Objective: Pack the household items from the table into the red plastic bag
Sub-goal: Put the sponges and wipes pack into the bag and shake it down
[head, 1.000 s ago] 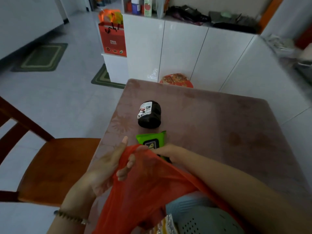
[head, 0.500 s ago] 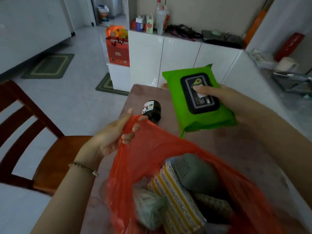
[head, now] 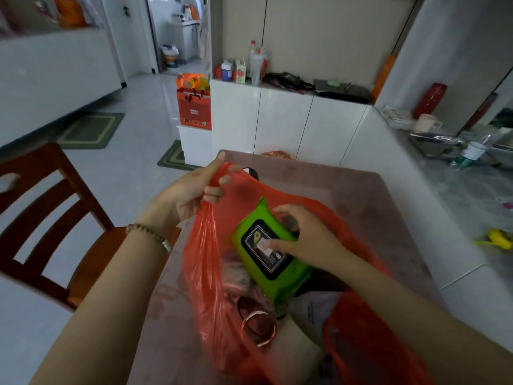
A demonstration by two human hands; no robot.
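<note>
The red plastic bag hangs open over the table. My left hand pinches its near-left handle and holds it up. My right hand grips a green wet-wipes pack with a black lid, tilted, inside the bag's mouth. Below the pack, several packed items show in the bag, among them a copper-coloured ring and a pale wrapped thing. A black roll lies on the table behind the bag; only its top edge shows.
A wooden chair stands left of the table. White cabinets with bottles and clutter on top stand behind it. A red gift bag sits on a low white stand. To the right is a counter with a cup and metal trays.
My right hand picked the green wipes pack off the table, lifted it and lowered it into the bag's mouth. My left hand raised the bag's handle. The view tilted upward.
</note>
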